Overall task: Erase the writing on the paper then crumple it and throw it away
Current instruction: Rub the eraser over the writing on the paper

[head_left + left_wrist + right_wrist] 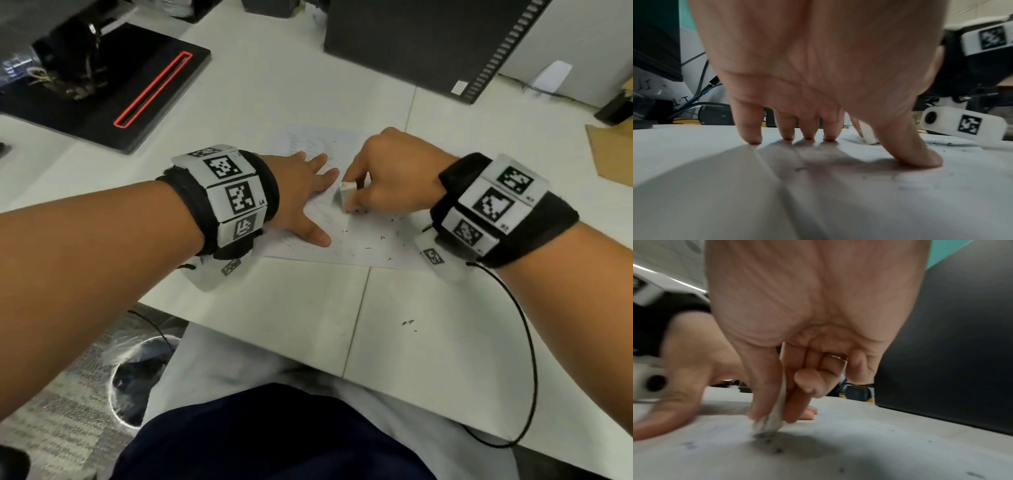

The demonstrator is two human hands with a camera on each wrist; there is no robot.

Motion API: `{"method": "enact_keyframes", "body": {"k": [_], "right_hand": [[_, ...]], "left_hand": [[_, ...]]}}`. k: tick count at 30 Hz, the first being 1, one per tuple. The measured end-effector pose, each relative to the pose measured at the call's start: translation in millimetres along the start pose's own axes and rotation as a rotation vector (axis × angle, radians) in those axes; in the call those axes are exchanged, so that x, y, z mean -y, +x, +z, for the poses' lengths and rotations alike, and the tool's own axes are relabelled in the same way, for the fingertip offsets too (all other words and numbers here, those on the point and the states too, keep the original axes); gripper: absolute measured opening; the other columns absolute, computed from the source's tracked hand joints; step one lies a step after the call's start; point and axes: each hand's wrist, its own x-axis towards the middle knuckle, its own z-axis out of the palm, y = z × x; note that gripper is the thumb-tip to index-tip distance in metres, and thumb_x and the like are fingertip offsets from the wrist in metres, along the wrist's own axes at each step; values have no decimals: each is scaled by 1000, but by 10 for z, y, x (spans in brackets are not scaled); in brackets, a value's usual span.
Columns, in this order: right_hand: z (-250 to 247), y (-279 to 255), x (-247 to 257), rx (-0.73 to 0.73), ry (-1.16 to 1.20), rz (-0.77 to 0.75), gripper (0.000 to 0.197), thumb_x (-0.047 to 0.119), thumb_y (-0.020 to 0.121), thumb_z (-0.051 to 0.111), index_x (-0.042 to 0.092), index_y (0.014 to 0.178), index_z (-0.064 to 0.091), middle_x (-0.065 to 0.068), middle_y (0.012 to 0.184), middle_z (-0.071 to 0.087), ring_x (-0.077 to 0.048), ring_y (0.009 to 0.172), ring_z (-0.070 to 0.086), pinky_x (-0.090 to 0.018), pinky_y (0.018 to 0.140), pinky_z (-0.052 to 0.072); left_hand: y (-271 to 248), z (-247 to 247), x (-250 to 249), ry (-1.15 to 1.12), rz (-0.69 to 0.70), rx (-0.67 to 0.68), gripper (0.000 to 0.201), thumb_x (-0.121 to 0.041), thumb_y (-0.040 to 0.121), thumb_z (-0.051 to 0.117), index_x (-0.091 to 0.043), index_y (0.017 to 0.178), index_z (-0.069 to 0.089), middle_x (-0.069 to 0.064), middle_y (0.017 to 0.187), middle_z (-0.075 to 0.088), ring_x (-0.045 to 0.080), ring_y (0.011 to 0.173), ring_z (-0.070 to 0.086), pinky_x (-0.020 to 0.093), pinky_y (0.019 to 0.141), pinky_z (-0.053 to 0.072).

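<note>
Table (428,308) carries the paper (370,246), its faint pencil writing unreadable. Left hand (301,195), its grip spread flat, presses the sheet. Right hand (394,181) pinches a white eraser (346,195), upright, lower end on the paper amid dark crumbs (368,247).

Probably office: desk (428,308), computer tower (428,44), cables (701,100)

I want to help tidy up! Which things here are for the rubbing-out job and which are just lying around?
For the job:
paper
eraser, pinched by the right hand
left hand, pressing the paper flat
bin on the floor

Just lying around:
black tray
dark box
cardboard
</note>
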Motion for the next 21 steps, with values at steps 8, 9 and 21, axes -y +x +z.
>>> {"method": "enact_keyframes", "body": {"k": [8,9,21], "right_hand": [[192,-531,162,116,-41,-190,24,37,97,61,32,115,77,11,100,73,-12,85,62,-30,76,51],[154,-482,155,130,-32,-179,24,38,97,61,32,115,77,12,99,73,-11,85,62,-29,76,51],[205,-493,121,124,-10,-173,25,37,96,64,31,117,76,12,103,73,-10,83,60,-26,75,48]], "left_hand": [[-24,3,-6,-25,-9,-3,112,-79,75,50,-29,154,-11,-4,161,-17,20,150,-7,46,117,17],[-25,6,-7,-27,-9,-3,112,-79,75,51,-29,154,-11,-4,162,-17,20,150,-7,46,117,17],[-41,-6,-22,-32,-13,11,112,-78,76,50,-28,154,-12,-4,162,-17,22,150,-6,48,119,15]]}}
